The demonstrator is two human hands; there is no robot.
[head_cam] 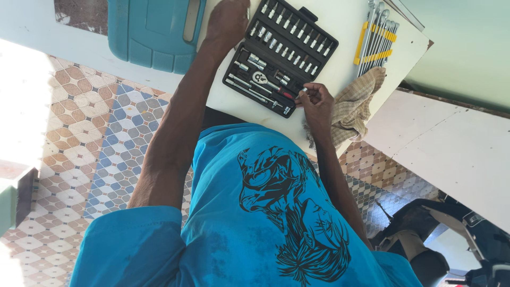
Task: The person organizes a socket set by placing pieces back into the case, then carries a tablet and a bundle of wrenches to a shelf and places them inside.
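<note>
Socket set case [280,53] lies open at 10 o'clock of the right hand [317,101], which pinches a small socket [303,92]; left hand [228,21] presses flat at its far corner beside the teal lid [154,32].

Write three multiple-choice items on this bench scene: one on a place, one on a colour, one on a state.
1. Where does the cloth lie?
A. between the wrenches and the right hand
B. on the floor tiles
C. inside the case

2. What colour is the holder clipping the wrenches together?
A. red
B. yellow
C. green

3. How does the case stand?
A. shut and latched
B. open, sockets showing in rows
C. open but emptied out

Answers:
1. A, since the checked cloth sits on the table edge just below the wrenches and beside the right hand.
2. B, as yellow bands cross the wrench shafts.
3. B, as its tray shows rows of sockets and a ratchet, while the left hand rests at its far end.
</note>
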